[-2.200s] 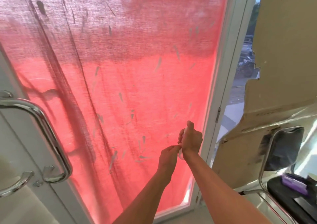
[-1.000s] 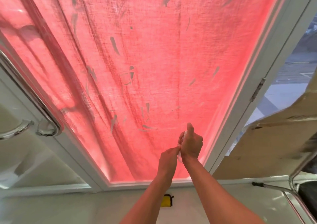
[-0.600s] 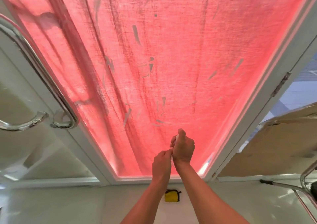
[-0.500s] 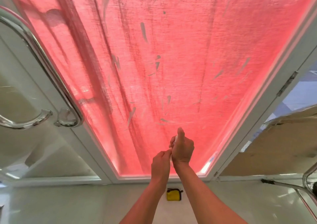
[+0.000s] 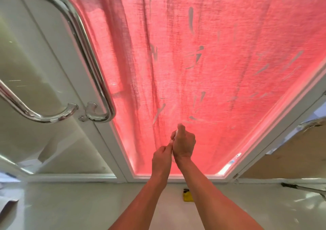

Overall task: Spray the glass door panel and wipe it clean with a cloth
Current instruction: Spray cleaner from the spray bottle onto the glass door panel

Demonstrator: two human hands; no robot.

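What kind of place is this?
Probably a building's entrance: a glass door panel in a white frame, chrome pull handles, and a red curtain hanging behind the glass.

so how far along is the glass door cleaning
Nothing looks done: grey streaks mark the glass panel. In hand: the right hand grips a small white item, mostly hidden, with the left hand pinching it. Left: spraying and wiping; no wiping cloth shows.

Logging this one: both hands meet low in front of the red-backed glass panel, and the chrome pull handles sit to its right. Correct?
No. The head view shows the chrome pull handles to the left of the glass panel, not the right. The left hand and right hand do meet low in front of it.
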